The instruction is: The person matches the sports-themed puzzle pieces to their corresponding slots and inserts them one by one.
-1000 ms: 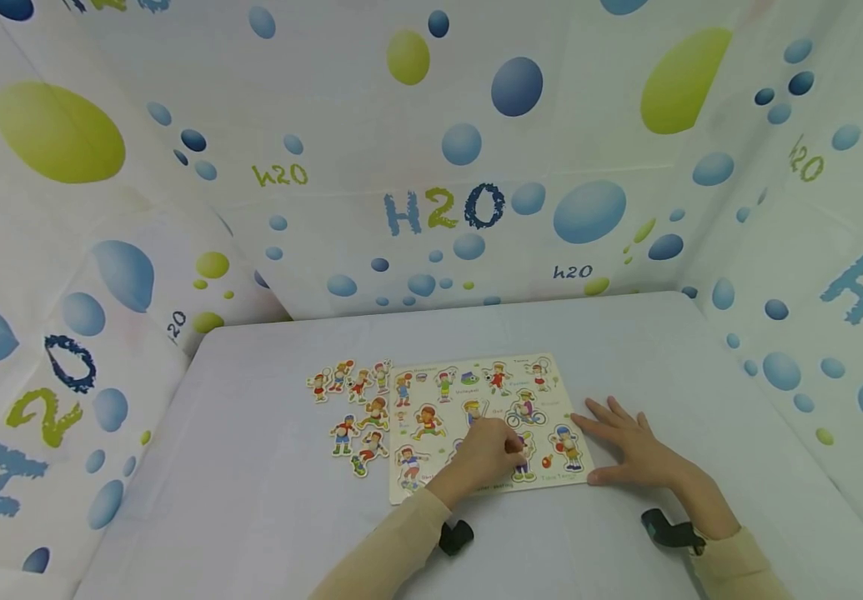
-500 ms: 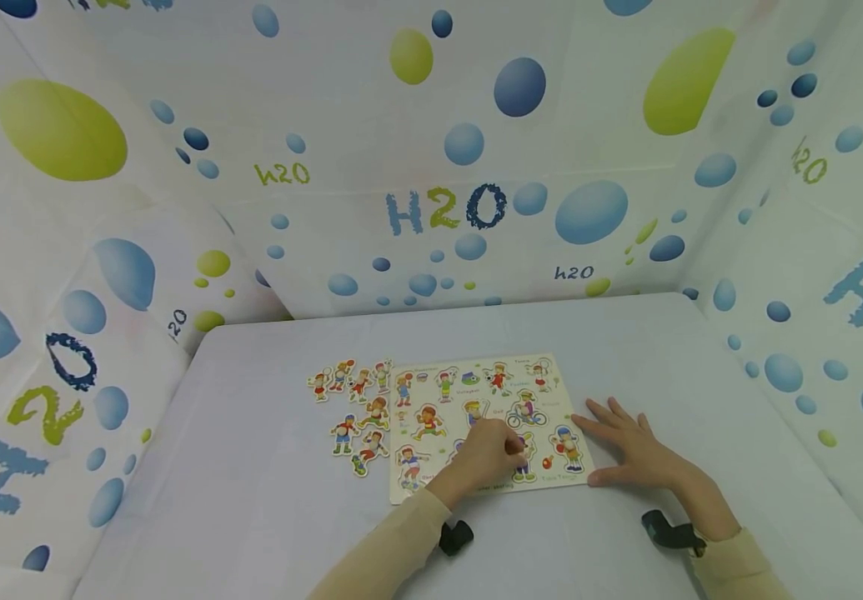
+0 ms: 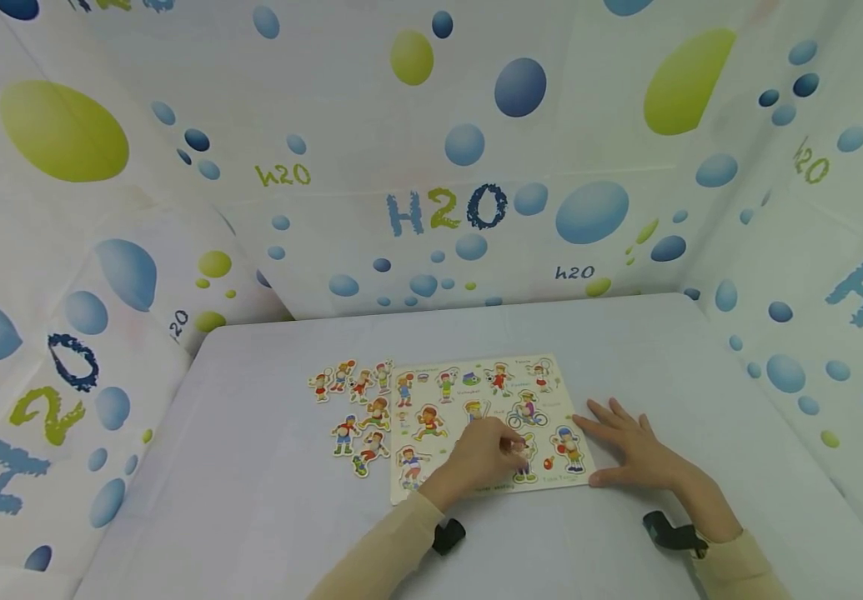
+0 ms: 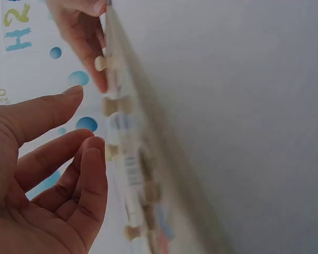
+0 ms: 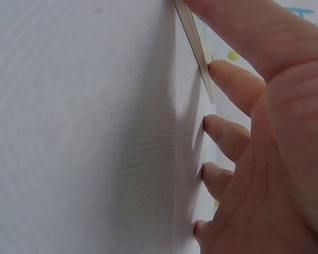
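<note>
A cream puzzle board (image 3: 431,467) with printed sports figures and knobbed pieces lies on the white table. My left hand (image 3: 479,458) is over its lower middle, beside an upright figure piece (image 3: 525,467). In the left wrist view its thumb and loosely bent fingers (image 4: 93,174) stand apart with nothing between them, close to the wooden knobs (image 4: 111,152). My right hand (image 3: 629,450) rests spread at the board's right edge, thumb and index finger at that edge, the other fingertips (image 5: 214,127) on the tablecloth. The left hand hides part of the board's lower middle.
Several loose figure pieces (image 3: 359,383) lie left of the board, some right at its edge. More of them, including a skateboarder piece (image 3: 371,450), lie lower down. A cloth wall (image 3: 439,133) with printed bubbles surrounds the table's back and sides.
My left hand has shifted very slightly, and its fingers have loosened by the upright figure piece, which now shows more. The right hand has stayed in place at the board's edge.
</note>
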Demonstrator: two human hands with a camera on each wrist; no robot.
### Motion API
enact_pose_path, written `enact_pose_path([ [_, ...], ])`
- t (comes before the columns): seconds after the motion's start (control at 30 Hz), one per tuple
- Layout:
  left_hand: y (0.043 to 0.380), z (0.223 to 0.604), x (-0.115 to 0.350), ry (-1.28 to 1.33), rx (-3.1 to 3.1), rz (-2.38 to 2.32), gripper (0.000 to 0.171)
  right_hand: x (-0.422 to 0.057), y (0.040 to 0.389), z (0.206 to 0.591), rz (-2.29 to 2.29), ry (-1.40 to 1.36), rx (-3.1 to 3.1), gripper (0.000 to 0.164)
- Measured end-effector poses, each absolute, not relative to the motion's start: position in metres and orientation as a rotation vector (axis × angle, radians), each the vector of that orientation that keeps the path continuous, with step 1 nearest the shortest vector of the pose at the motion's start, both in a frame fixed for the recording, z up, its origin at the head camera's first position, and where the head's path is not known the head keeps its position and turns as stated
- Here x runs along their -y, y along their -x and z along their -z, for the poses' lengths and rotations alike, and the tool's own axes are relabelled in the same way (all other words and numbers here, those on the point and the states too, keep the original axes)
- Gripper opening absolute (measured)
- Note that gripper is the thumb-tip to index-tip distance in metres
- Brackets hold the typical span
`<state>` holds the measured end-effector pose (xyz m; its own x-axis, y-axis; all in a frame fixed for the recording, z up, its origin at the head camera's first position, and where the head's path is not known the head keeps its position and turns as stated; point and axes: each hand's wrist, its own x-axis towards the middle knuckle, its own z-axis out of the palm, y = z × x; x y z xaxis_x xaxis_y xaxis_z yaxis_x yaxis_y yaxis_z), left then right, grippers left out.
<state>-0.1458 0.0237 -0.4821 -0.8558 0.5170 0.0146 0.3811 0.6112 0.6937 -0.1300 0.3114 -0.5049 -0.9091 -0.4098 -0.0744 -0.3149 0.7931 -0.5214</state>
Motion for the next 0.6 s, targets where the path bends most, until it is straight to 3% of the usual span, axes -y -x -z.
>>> enact_pose_path([
  [0.37, 0.161, 0.458, 0.028, -0.733, -2.708, -1.256, 0.028, -0.31, 0.129, 0.501, 0.772, 0.564, -2.793, 0.091],
  [0.6, 0.168, 0.45, 0.069, -0.558, -2.789, -1.3, 0.026, -0.309, 0.129, 0.5, 0.776, 0.557, -2.785, 0.091],
])
